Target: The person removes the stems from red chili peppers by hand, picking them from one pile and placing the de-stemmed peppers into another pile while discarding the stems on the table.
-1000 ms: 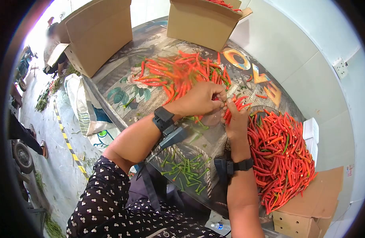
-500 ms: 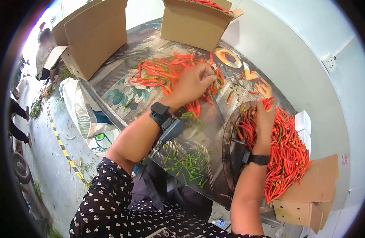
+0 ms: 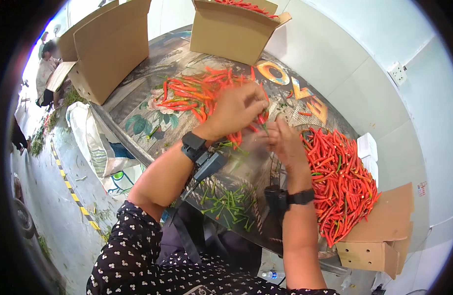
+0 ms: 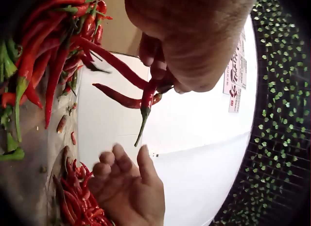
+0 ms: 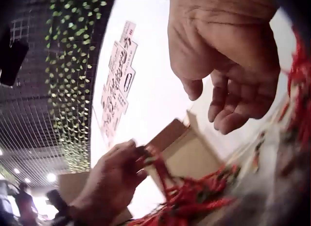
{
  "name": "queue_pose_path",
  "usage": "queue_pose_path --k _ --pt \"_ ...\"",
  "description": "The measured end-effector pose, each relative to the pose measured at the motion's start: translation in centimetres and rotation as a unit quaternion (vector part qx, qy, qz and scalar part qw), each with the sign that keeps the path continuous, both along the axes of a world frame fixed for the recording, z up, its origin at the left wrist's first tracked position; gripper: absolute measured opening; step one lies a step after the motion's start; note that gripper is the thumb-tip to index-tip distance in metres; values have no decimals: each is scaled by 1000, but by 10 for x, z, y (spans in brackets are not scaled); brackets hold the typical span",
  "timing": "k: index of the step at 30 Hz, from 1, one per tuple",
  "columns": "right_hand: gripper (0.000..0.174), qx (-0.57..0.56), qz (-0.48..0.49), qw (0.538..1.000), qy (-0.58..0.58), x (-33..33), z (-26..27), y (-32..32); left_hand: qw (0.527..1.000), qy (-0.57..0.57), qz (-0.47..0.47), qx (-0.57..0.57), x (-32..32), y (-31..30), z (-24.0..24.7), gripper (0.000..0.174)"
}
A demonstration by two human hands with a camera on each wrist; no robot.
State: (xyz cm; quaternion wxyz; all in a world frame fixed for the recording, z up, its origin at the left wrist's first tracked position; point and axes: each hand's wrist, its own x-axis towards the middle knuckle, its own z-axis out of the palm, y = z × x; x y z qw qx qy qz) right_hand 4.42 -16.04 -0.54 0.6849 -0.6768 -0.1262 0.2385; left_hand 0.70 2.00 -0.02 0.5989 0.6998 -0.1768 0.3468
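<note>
My left hand [image 3: 236, 110] pinches a few red chili peppers [image 4: 148, 97] between thumb and fingers. One of them has its green stem pointing down toward my right hand. That right hand [image 3: 288, 145] is empty, its fingers loosely bent and apart, a short way below the held chilies in the left wrist view. Behind my left hand lies a heap of red chilies with green stems [image 3: 179, 96]. To the right of my right hand spreads a larger pile of chilies, mostly stemless [image 3: 342, 182]. Loose green stems [image 3: 229, 204] are scattered near the table's front edge.
Two cardboard boxes, a left one [image 3: 110, 49] and a back one [image 3: 231, 32] holding chilies, stand at the table's far side. White foam containers [image 3: 368, 155] stand beside the large pile. Another box [image 3: 379, 250] is at the lower right, and a white sack [image 3: 91, 137] stands left.
My right hand carried its bunch of chilies to the large pile on the right, left them there and came back empty toward my left hand. The left hand now holds chilies off the heap.
</note>
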Motion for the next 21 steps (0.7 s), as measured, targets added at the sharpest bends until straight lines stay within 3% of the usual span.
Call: queue_pose_path --k 2,5,7,9,11,15,17,21 --pt "33 120 18 984 133 1 -16 15 997 44 -54 32 -6 -3 1 7" --pt "29 205 37 970 123 8 -32 17 985 90 -128 73 -10 -9 -2 8" --pt "28 219 73 967 104 24 -41 10 958 74 -162 224 -17 -10 7 9" --pt "26 236 103 963 87 27 -45 8 950 101 -178 237 -17 -10 5 9" --pt "30 261 49 961 73 18 -31 10 934 183 -266 152 -11 -9 -6 10" --pt "29 258 7 966 19 22 -39 10 957 198 -198 76 1 -7 -14 11" --pt "26 190 -22 981 30 17 -33 6 955 233 -184 4 6 -4 -20 15" --pt "22 159 -44 986 24 9 -26 9 955 267 -116 62 11 0 -27 17"
